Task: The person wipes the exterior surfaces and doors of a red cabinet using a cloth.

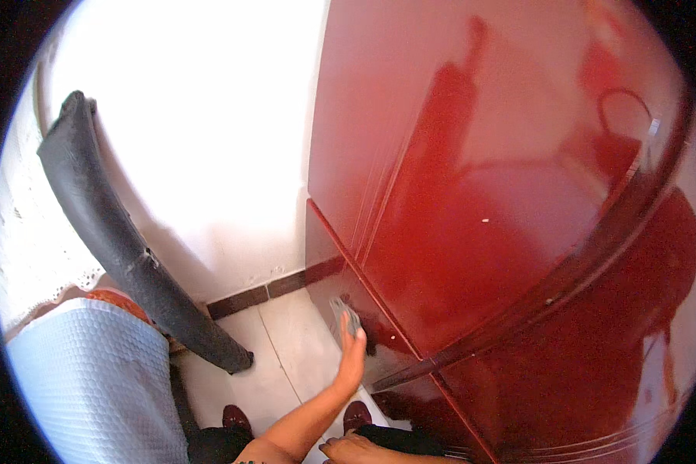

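My left hand (353, 352) reaches forward and down, its fingers closed on a grey cloth (349, 317). The cloth lies against the lower side panel of a tall, glossy dark-red cabinet-like unit (433, 232), and its reflection shows in the shiny surface. Below it, my right hand (354, 448) rests low by my dark-trousered knee. Its fingers look loosely bent and apart, partly cut off by the lower edge, with nothing visible in them.
A long black padded tube-like piece (112, 209) leans at the left. Beside it stands something under a light-blue quilted cover (93, 379). Behind are a white wall (209, 155) and a dark skirting strip (240, 301). My dark-red shoes (236, 419) stand on pale floor tiles (274, 336).
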Available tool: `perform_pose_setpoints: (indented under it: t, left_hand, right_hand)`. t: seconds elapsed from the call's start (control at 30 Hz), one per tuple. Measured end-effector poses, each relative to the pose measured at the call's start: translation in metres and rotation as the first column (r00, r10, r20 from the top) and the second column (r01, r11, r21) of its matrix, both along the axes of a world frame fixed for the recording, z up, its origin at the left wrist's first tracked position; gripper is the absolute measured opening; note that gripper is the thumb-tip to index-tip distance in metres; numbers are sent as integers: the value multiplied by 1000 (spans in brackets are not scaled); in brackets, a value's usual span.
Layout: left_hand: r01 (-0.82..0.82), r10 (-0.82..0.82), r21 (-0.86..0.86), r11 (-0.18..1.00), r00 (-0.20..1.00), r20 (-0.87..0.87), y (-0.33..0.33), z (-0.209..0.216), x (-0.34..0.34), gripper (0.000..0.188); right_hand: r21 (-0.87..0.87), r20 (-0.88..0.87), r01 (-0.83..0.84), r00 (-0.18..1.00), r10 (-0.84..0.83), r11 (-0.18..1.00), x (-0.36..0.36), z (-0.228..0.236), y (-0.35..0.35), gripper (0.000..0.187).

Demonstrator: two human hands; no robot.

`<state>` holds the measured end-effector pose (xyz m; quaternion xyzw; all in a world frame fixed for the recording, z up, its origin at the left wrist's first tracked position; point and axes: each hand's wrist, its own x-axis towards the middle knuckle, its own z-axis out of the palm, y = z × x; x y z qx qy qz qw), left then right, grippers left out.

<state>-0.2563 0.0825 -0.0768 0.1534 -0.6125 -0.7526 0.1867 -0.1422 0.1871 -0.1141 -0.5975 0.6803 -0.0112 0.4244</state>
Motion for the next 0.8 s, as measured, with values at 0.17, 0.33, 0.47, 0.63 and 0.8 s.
perform_pose_setpoints:
  t: [0.17,0.33,0.47,0.63,0.8]
  left_hand:
    - [-113,130,144,983,985,-110,-29,61,-28,62]
    - [-228,229,-20,973,972,56,-7,14,11,38]
    - [-104,157,345,933,979,-131,20,59,42,34]
    - [-273,56,-370,888,863,-502,30,124,57,39]
    - [-282,-171,-646,709,820,-546,45,159,43,57]
  right_hand:
    - [-29,-103,129,986,-131,991,-6,5,0,35]
    - [62,-5,166,986,-166,984,-5,48,-15,42]
    - [85,33,181,982,-185,980,-10,27,-11,46]
    - [-169,58,197,980,-190,966,-5,8,-6,44]
    - [-160,57,209,978,-202,965,-7,-8,-11,44]
